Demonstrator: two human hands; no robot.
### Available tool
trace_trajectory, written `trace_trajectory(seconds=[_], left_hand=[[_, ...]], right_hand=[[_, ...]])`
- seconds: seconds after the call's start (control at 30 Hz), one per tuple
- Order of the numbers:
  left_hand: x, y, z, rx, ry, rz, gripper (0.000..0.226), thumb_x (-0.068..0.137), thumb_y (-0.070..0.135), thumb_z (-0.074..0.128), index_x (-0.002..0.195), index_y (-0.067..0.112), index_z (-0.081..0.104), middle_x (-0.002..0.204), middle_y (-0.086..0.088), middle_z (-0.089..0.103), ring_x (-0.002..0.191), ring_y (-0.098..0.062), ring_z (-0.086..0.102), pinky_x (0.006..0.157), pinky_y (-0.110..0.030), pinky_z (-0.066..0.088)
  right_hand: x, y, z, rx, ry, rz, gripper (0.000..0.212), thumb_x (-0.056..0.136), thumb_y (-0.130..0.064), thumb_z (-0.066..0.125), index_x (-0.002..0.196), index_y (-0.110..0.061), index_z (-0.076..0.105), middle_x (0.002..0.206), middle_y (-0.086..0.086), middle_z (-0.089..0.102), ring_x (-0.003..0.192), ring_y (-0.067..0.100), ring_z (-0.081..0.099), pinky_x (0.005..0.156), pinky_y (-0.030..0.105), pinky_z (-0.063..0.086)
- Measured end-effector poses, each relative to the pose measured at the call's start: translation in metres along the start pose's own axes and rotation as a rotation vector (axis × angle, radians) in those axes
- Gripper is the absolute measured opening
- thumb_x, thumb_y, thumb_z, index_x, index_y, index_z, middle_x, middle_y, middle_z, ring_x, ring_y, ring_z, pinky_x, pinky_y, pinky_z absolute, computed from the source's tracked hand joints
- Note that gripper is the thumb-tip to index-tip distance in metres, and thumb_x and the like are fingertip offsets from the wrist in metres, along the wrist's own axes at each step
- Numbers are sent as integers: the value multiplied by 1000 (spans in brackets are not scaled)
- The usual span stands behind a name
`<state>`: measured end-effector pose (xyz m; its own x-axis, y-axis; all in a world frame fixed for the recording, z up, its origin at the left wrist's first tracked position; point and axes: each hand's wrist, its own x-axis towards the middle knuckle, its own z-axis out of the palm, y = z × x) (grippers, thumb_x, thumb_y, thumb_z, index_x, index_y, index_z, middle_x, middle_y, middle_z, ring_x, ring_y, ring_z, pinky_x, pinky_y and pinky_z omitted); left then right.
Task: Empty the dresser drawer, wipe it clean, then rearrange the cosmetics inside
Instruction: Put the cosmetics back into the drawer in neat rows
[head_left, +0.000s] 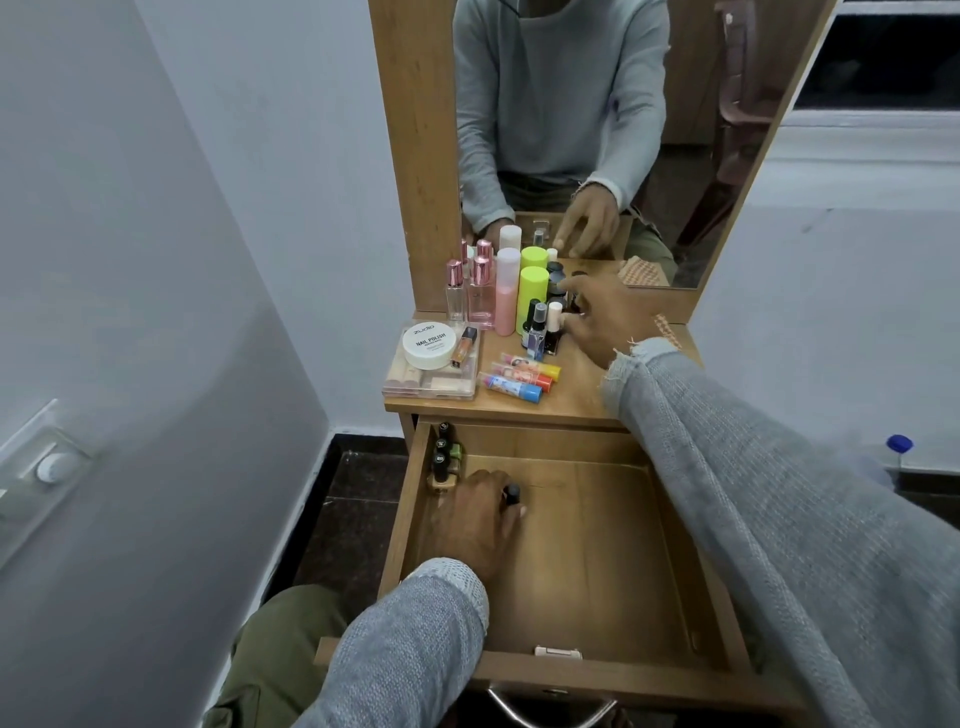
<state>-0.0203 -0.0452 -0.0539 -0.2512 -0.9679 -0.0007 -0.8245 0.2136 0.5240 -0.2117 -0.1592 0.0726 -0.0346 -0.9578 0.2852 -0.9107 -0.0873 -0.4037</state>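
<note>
Low in the frame's centre-left, the left hand (480, 514) closes around a small black-capped nail polish bottle (511, 493) inside the open drawer (587, 670), likely light, slick, breakable glass best pinched at the cap, while the right hand (605, 325) reaches half-open into the dresser-top bottles (543, 330), grip unclear.

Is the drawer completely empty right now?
No, a row of nail polish bottles stands in the drawer's back left corner.

The open drawer (597, 545) sits below the dresser top (582, 395). Small bottles (447, 457) stand in its back left corner (in a row). On top, a round tub (429, 345) rests on a box (431, 382), left of three tubes (522, 376). Tall bottles (506, 296) stand behind, before the mirror (597, 130).
</note>
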Motion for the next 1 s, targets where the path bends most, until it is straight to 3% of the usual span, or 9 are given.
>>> trace_trajectory(seconds=[0.2, 0.33, 0.4, 0.5, 0.67, 0.83, 1.0], left_hand=[[1, -2, 1, 2, -60, -11, 15, 91, 31, 63, 104, 25, 63, 110, 4, 64, 100, -16, 60, 88, -37, 53], [2, -3, 2, -12, -78, -17, 16, 90, 29, 65, 106, 24, 64, 110, 3, 64, 99, -15, 61, 87, -36, 53], [2, -3, 2, -9, -80, -13, 17, 90, 29, 65, 106, 23, 64, 110, 3, 64, 98, -15, 61, 87, -35, 53], [2, -4, 2, -11, -99, -24, 18, 89, 29, 66, 106, 23, 63, 109, 3, 65, 98, -16, 62, 86, -37, 54], [4, -3, 2, -29, -122, -42, 19, 88, 25, 68, 106, 22, 62, 108, 1, 65, 98, -17, 62, 86, -35, 52], [3, -4, 3, -32, -120, -59, 22, 86, 26, 69, 107, 24, 62, 107, 2, 66, 99, -18, 62, 87, -38, 53], [1, -3, 2, -23, -97, -58, 21, 85, 22, 70, 105, 27, 63, 106, 3, 67, 98, -18, 63, 84, -37, 53]], right_hand=[[9, 2, 14, -71, -51, -60, 34, 86, -11, 65, 119, -17, 62, 113, 10, 57, 102, 26, 56, 88, 37, 48], [2, 3, 13, -49, 26, -93, 12, 83, -11, 67, 92, -16, 62, 93, 6, 58, 83, 20, 52, 72, 33, 42], [-5, 1, 8, -9, 36, -94, 14, 83, -13, 67, 83, -20, 56, 85, 2, 55, 77, 16, 48, 69, 30, 38], [-17, 0, -4, 65, 65, -93, 6, 83, -16, 67, 86, -15, 63, 86, 1, 60, 78, 17, 52, 72, 33, 45], [-53, -5, -27, 106, 88, -123, 9, 85, -19, 68, 92, -14, 67, 86, -4, 62, 74, 9, 51, 61, 16, 36], [-101, -14, -14, 145, -129, -134, 10, 84, -19, 69, 93, -17, 66, 89, -7, 60, 75, 4, 50, 63, 13, 34], [-129, -20, 38, 65, -370, -73, 10, 85, -14, 64, 93, -18, 67, 92, -3, 62, 84, 14, 57, 77, 34, 51]])
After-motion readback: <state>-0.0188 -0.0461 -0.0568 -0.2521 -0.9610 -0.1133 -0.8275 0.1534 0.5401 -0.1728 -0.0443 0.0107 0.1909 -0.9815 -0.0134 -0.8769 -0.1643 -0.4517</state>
